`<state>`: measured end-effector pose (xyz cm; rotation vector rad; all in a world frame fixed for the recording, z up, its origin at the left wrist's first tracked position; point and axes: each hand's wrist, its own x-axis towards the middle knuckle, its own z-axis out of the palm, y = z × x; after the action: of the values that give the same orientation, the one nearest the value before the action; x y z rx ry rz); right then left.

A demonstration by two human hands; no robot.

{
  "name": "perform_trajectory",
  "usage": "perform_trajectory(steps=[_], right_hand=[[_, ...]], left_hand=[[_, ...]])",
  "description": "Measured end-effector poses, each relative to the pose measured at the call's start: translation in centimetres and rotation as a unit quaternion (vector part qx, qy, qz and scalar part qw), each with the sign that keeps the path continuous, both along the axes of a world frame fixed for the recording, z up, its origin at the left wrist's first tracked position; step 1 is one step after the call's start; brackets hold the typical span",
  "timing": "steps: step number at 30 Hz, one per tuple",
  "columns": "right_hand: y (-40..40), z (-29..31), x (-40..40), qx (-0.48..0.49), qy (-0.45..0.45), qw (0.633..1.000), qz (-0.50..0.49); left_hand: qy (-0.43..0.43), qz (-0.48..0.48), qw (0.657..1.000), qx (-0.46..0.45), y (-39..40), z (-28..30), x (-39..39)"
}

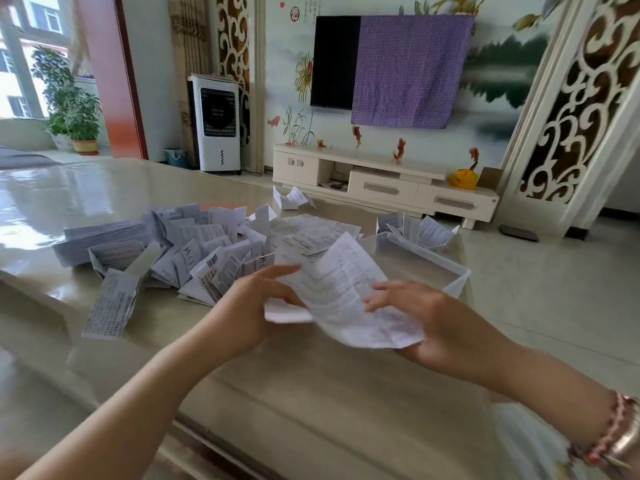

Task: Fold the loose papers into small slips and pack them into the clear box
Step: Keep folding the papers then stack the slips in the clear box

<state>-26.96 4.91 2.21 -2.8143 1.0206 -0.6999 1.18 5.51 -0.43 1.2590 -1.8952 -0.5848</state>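
A printed paper sheet (341, 299) hangs above the table's near right part, partly bent. My left hand (249, 306) pinches its left edge, where a flap folds under. My right hand (436, 323) supports the sheet from below on the right, with its fingers lying on top of the paper. Behind the sheet stands the clear box (433, 265), with a few folded slips (422, 232) at its far end. A heap of loose and folded papers (207, 247) covers the table's middle.
A flat stack of sheets (100, 239) lies at the heap's left. One long slip (110, 308) lies alone near the left front. A folded paper (292, 199) sits at the table's far edge. The glossy table (294, 393) ends just right of the box.
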Motion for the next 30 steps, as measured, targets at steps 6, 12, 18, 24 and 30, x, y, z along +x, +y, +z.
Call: perform_trajectory(steps=[6,12,18,24,30], right_hand=[[-0.5,0.0,-1.8,0.199,-0.122,0.972,-0.040],[0.0,-2.5,-0.7,0.122,-0.150,0.981,-0.020],[0.9,-3.0,0.0,0.224,-0.153,0.962,-0.018],[0.1,-2.7,0.9,0.257,-0.324,0.909,-0.060],[-2.0,-1.9,3.3,0.311,-0.265,0.887,-0.217]], left_hand=[[0.142,-0.019,0.987,0.070,0.7,-0.2,0.3],[0.088,-0.030,0.995,0.023,1.0,-1.5,1.1],[-0.068,-0.003,0.997,0.030,2.5,-1.6,1.9],[0.006,-0.011,0.996,0.087,3.6,-0.1,0.9],[0.103,0.079,0.981,0.144,2.5,0.3,0.2]])
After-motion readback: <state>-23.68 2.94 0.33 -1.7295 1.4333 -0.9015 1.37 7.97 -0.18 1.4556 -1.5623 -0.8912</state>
